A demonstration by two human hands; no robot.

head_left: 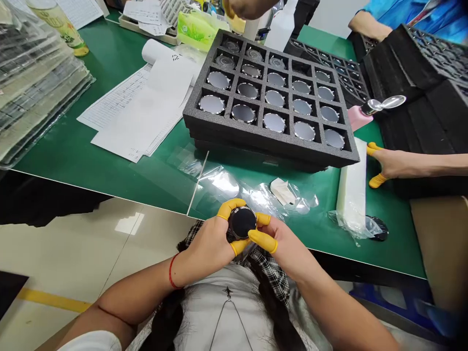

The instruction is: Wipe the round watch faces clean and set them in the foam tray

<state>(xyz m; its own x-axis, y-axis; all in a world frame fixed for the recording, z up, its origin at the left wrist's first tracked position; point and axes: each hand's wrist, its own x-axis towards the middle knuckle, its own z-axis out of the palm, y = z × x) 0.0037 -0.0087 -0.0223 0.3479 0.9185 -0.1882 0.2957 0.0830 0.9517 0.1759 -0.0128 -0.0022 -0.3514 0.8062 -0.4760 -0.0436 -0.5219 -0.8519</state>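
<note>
Between my hands, just off the table's front edge, is a round black watch case [243, 223] with a shiny rim, its dark face turned up. My left hand [212, 239] is closed round its left side, in yellow finger cots. Yellow cots also cover fingers of my right hand [276, 236], which pinches the case's right edge. The underside of the case is hidden. Beyond my hands, a black foam tray [226, 129] holds several round watch cases in square compartments, and one back compartment looks dark. A crumpled white wipe [282, 191] lies on clear plastic film [223, 181].
A co-worker's hand [393, 163] in yellow cots rests beside a white block [353, 187] at right. A pink bottle [360, 116] stands behind it. Papers [146, 107] and stacked plastic trays [36, 92] lie left. Another person's hand [250, 7] is at the top.
</note>
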